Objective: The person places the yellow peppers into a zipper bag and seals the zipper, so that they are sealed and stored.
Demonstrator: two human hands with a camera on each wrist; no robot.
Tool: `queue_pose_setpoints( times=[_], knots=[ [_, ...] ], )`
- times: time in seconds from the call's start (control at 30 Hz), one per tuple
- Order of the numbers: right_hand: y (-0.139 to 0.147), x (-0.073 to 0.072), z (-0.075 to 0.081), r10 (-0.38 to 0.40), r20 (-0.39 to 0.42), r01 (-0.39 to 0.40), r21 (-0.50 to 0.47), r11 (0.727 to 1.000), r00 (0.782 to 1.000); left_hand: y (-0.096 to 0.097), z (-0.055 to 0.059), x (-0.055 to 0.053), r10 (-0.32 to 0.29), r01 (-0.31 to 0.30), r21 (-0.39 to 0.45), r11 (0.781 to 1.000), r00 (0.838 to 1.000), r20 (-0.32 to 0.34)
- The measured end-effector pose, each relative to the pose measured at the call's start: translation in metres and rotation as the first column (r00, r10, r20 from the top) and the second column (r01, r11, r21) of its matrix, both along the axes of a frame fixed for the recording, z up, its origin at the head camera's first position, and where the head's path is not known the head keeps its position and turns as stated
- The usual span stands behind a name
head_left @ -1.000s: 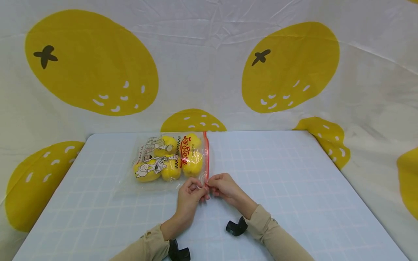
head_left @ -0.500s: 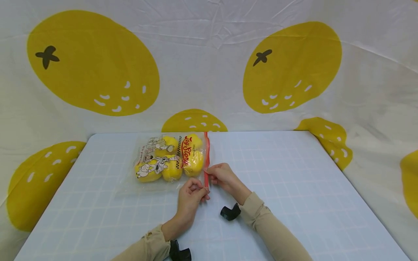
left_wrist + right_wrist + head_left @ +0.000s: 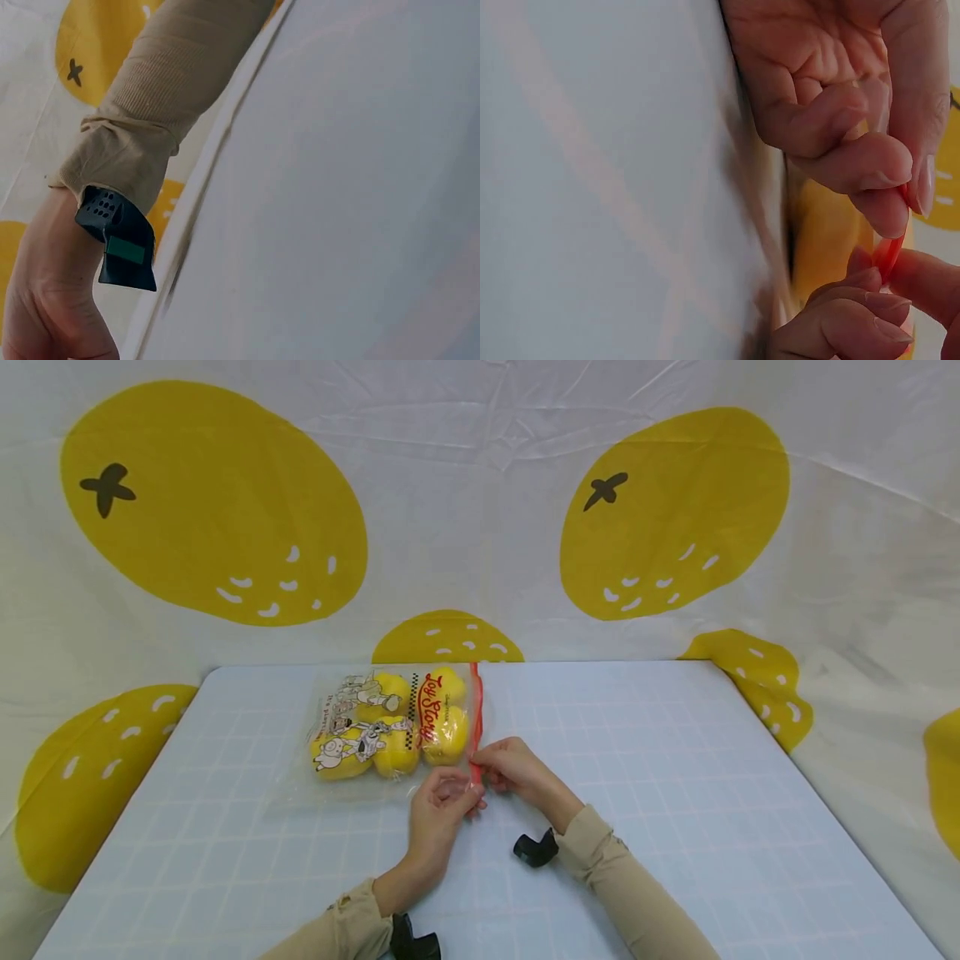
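Note:
A clear zip bag with red lettering and cartoon prints lies at the back of the table, left of centre. Several yellow rounded things fill it. Along its right side runs a red zip strip. At the strip's near end, my left hand pinches the bag's corner. Just beyond, my right hand pinches the strip between thumb and index finger. Close up in the right wrist view, the red strip spans the left hand and right hand. The left wrist view shows my right forearm; its fingertips are hidden.
A pale checked cloth covers the table. Behind it hangs a white sheet printed with large yellow fruit. Black wrist-camera mounts sit at the left cuff and at the right cuff.
My right hand has moved away from the left hand, up along the red strip, then eased back slightly toward it. The left hand stays nearly in place at the corner.

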State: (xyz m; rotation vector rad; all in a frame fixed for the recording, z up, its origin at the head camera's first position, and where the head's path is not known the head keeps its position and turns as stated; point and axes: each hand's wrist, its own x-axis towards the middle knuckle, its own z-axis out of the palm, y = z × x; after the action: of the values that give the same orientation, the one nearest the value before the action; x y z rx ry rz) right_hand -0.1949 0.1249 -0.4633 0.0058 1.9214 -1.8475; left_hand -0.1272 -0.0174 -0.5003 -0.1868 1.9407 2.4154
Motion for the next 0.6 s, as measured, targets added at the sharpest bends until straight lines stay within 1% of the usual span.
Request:
queue_pose_setpoints(
  times=[0.1, 0.17, 0.3, 0.43, 0.6],
  knots=[
    [-0.001, 0.003, 0.0, -0.016, -0.014, 0.016, 0.02, 1.0, 1.0, 0.0, -0.001, 0.001, 0.002, -0.002, 0.009, 1.0, 1.0, -0.001],
    [-0.003, 0.004, -0.001, -0.042, -0.015, 0.042, 0.023, 0.999, 0.999, 0.0, -0.001, 0.001, 0.004, -0.003, 0.019, 1.0, 1.0, -0.008],
    [-0.008, 0.005, -0.003, -0.093, -0.007, 0.093, -0.003, 0.996, 0.996, -0.001, 0.0, 0.002, 0.008, -0.008, 0.032, 0.999, 1.0, -0.008],
    [-0.013, 0.002, -0.002, -0.136, -0.001, 0.135, -0.041, 0.99, 0.991, -0.001, 0.0, 0.003, 0.008, -0.008, 0.026, 1.0, 1.0, -0.003],
    [-0.021, -0.009, 0.002, -0.21, 0.009, 0.21, -0.024, 0.977, 0.978, -0.004, 0.0, 0.004, -0.008, 0.009, 0.021, 1.0, 1.0, -0.012]
  ],
)
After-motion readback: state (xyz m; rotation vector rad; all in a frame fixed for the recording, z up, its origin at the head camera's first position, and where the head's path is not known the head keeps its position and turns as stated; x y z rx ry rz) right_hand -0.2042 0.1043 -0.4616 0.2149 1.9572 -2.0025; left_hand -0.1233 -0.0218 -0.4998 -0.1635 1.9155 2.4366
